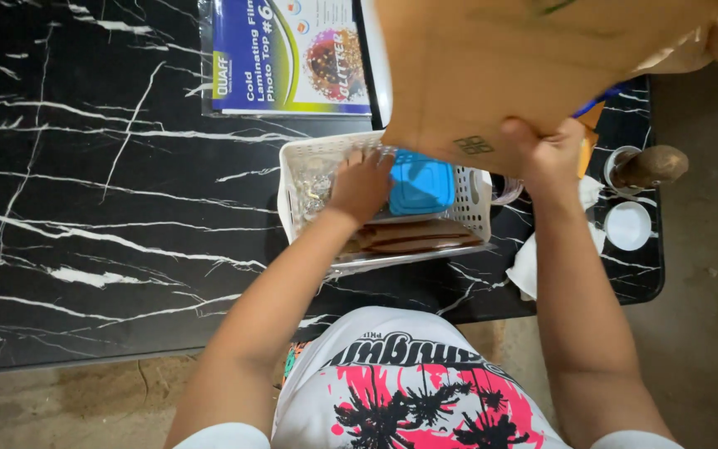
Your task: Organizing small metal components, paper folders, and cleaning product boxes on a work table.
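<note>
The tabletop (85, 208) looks like glossy black marble with white veins. The basket (288, 179) is white slotted plastic, holding a smooth blue plastic lid (420, 185). The envelope (492, 66) is matt brown paper, and the film pack (288, 54) is shiny.

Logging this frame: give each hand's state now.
Left hand: inside the white basket, grip cannot be told.
Right hand: closed on the brown paper bag.
</note>
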